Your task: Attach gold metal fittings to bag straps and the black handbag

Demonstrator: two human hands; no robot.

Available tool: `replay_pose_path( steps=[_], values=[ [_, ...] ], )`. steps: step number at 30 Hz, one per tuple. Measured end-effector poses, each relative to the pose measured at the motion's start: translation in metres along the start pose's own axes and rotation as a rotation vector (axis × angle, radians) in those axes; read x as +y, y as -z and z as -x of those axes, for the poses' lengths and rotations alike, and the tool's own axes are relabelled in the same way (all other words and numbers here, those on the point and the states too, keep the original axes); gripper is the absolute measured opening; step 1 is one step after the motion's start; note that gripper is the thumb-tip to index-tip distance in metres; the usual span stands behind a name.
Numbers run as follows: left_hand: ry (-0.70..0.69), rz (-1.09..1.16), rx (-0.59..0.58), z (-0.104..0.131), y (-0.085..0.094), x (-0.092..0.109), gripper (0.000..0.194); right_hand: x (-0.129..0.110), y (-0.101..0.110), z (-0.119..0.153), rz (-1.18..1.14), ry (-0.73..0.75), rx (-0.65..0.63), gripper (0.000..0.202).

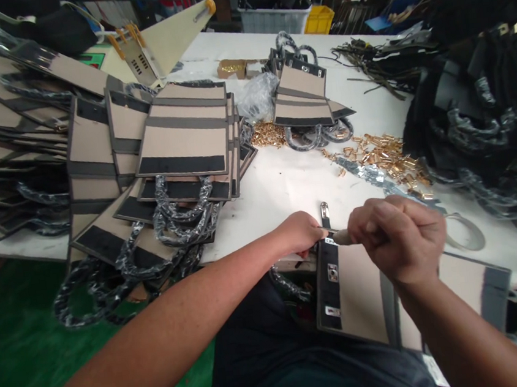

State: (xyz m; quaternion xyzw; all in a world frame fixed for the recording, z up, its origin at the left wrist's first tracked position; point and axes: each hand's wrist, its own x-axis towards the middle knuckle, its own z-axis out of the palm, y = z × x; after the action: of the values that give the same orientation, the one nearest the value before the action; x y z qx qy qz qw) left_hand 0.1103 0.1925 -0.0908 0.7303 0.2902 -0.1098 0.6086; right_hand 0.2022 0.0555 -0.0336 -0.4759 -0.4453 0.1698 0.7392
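Note:
An open beige and dark grey bag panel (pixel 361 287) lies at the table's front edge, partly over my lap, with metal fittings (pixel 333 272) along its black left strip. My right hand (pixel 399 234) is closed around the handle of a thin tool (pixel 342 237), above the panel. The tool points left to the strip's upper end. There my left hand (pixel 303 233) is closed at the panel's corner, by the tool's tip; what its fingers pinch is too small to make out. A black tab with a metal piece (pixel 324 210) sticks out beyond the corner.
Stacked panels with plastic-wrapped handles (pixel 182 134) fill the left. Gold metal pieces (pixel 384 155) are scattered beyond my hands, near another panel stack (pixel 302 103). Dark bags (pixel 476 109) crowd the right, with a tape ring (pixel 464 231) nearer. A cream machine (pixel 168 40) stands at the back left.

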Motion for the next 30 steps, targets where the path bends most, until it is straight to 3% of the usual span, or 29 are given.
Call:
replay_pose_path(
  steps=[3, 8, 13, 18, 23, 28, 30],
  values=[
    [-0.037, -0.04, 0.006, 0.0, 0.0, -0.003, 0.037, 0.002, -0.001, 0.001, 0.0, 0.041, 0.008, 0.039],
    [-0.03, -0.045, 0.015, 0.002, 0.001, 0.0, 0.034, 0.018, 0.004, 0.005, 0.065, -0.106, -0.018, 0.041],
    [0.027, -0.042, -0.024, -0.002, 0.003, 0.004, 0.036, 0.012, 0.002, 0.0, 0.021, -0.023, 0.018, 0.042],
    [0.051, -0.028, -0.04, -0.001, 0.003, 0.006, 0.034, 0.013, 0.003, -0.006, 0.185, -0.172, 0.01, 0.048],
    [0.039, -0.039, -0.042, -0.002, 0.003, 0.003, 0.031, 0.007, 0.004, -0.014, -0.003, -0.078, 0.049, 0.039],
    [0.023, -0.022, -0.044, -0.003, 0.002, 0.001, 0.029, 0.014, 0.0, -0.008, 0.14, -0.182, 0.019, 0.049],
    [0.007, -0.036, -0.041, -0.002, 0.002, 0.0, 0.029, 0.013, -0.002, -0.006, 0.106, -0.139, 0.01, 0.048]
  ],
)
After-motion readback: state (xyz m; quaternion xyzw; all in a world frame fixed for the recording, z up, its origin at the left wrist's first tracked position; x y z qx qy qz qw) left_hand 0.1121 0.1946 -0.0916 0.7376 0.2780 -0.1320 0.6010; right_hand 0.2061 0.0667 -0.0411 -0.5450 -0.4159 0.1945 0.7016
